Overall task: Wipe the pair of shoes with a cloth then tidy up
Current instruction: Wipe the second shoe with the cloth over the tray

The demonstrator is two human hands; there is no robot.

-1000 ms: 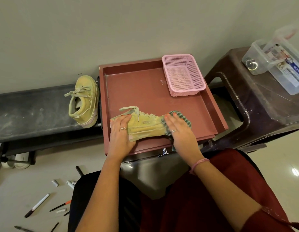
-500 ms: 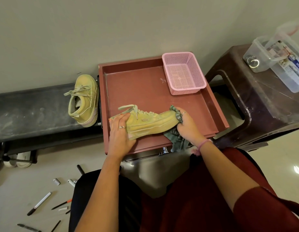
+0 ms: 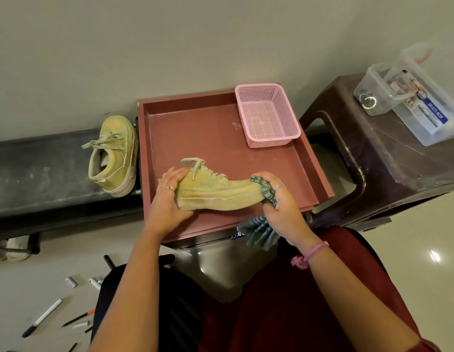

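A yellow-green lace-up shoe (image 3: pixel 215 191) lies on its side near the front of the red-brown tray (image 3: pixel 195 128), toe pointing right. My left hand (image 3: pixel 167 196) grips its heel end. My right hand (image 3: pixel 279 199) holds a green striped cloth (image 3: pixel 264 191) bunched against the toe; the cloth's loose end (image 3: pixel 259 232) hangs over the tray's front edge. The second shoe (image 3: pixel 114 158) lies on the dark bench (image 3: pixel 38 171) left of the tray.
A pink mesh basket (image 3: pixel 267 115) stands in the tray's back right corner. A dark plastic stool (image 3: pixel 388 168) to the right carries a clear box (image 3: pixel 408 97). Pens and caps (image 3: pixel 43 317) lie scattered on the floor at lower left.
My right hand slid the cloth from the shoe's side to its toe. The shoe has turned so its sole side faces me. My left hand stays on the heel.
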